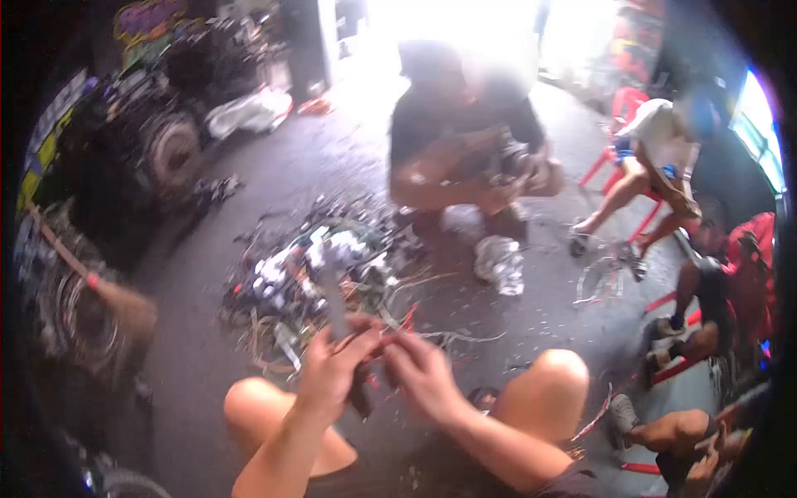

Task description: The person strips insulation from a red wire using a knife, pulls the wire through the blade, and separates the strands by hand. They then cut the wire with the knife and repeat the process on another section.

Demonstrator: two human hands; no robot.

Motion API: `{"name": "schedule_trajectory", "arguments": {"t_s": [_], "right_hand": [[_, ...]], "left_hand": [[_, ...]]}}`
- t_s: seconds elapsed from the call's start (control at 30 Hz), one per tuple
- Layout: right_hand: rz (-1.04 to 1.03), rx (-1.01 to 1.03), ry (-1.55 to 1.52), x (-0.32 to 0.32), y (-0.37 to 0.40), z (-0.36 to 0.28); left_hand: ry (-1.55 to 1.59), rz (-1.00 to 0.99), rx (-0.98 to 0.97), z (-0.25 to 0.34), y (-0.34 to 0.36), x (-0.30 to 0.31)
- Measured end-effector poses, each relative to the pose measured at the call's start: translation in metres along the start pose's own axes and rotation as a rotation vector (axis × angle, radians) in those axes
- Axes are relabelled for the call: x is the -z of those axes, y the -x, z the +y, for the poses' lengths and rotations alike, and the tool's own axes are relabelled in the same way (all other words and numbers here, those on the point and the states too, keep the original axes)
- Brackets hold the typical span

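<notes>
My left hand (332,365) is closed around a knife (334,303); its pale, broad blade points up and away, and a dark handle end shows below my fist. Close beside it, my right hand (419,373) has its fingers pinched together, almost touching the left fingertips. A small reddish bit shows between the two hands, too blurred to name. Beyond them on the floor lies a pile of scrap (324,257) with tangled wires, strips and shiny pieces.
Opposite me a crouching person (465,141) handles a dark object. Crumpled clear plastic (500,264) lies near that person. More people sit along the right on red chairs (629,104). At left are a broom (120,303), a wheel (174,149) and dark machinery.
</notes>
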State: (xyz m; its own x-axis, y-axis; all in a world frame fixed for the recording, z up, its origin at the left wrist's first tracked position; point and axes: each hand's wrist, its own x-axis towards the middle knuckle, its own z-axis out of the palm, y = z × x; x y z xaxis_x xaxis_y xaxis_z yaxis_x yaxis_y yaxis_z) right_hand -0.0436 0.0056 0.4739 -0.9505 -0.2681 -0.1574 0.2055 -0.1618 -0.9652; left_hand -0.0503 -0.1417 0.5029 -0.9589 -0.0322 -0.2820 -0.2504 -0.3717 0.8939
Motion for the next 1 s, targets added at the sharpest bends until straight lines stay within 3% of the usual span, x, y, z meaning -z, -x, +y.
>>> {"name": "schedule_trajectory", "arguments": {"t_s": [0.13,0.33,0.43,0.53,0.7,0.77,0.8,0.83,0.87,0.9,0.93,0.97,1.0], "right_hand": [[-0.022,0.154,0.047,-0.005,-0.001,-0.006],[-0.063,0.109,0.203,-0.003,-0.004,-0.002],[-0.066,0.312,0.248,-0.007,-0.011,0.012],[-0.157,0.278,0.211,0.000,-0.007,0.001],[-0.266,-0.061,-0.160,0.007,0.005,-0.018],[-0.272,-0.155,-0.226,0.011,0.005,-0.016],[-0.137,-0.173,-0.118,0.001,0.011,-0.019],[-0.187,-0.137,-0.131,0.005,0.007,-0.005],[-0.106,0.025,-0.272,-0.010,0.003,0.021],[-0.226,-0.012,-0.294,-0.006,0.002,0.017],[-0.214,0.045,-0.387,-0.012,-0.003,0.028],[-0.275,-0.096,-0.387,-0.001,-0.003,0.017],[-0.273,-0.021,-0.481,-0.016,-0.029,0.060]], "left_hand": [[-0.009,-0.047,0.004,0.002,0.007,0.006],[0.044,-0.059,-0.041,-0.001,0.009,0.014],[0.120,-0.067,0.010,0.005,0.010,0.016],[0.086,-0.096,-0.014,0.007,0.010,0.017],[0.026,-0.227,-0.060,0.008,0.008,0.016],[-0.004,-0.099,-0.032,0.011,0.015,0.008],[0.020,-0.082,-0.059,0.007,0.015,0.011],[-0.059,-0.087,-0.199,0.003,0.010,0.008],[-0.059,0.038,-0.155,0.006,0.014,-0.001],[-0.059,0.069,-0.232,-0.017,0.001,0.019],[-0.038,0.051,-0.262,-0.030,-0.012,0.029],[0.008,0.022,-0.231,-0.030,-0.015,0.023],[-0.083,-0.013,-0.168,-0.022,-0.013,0.025]]}}
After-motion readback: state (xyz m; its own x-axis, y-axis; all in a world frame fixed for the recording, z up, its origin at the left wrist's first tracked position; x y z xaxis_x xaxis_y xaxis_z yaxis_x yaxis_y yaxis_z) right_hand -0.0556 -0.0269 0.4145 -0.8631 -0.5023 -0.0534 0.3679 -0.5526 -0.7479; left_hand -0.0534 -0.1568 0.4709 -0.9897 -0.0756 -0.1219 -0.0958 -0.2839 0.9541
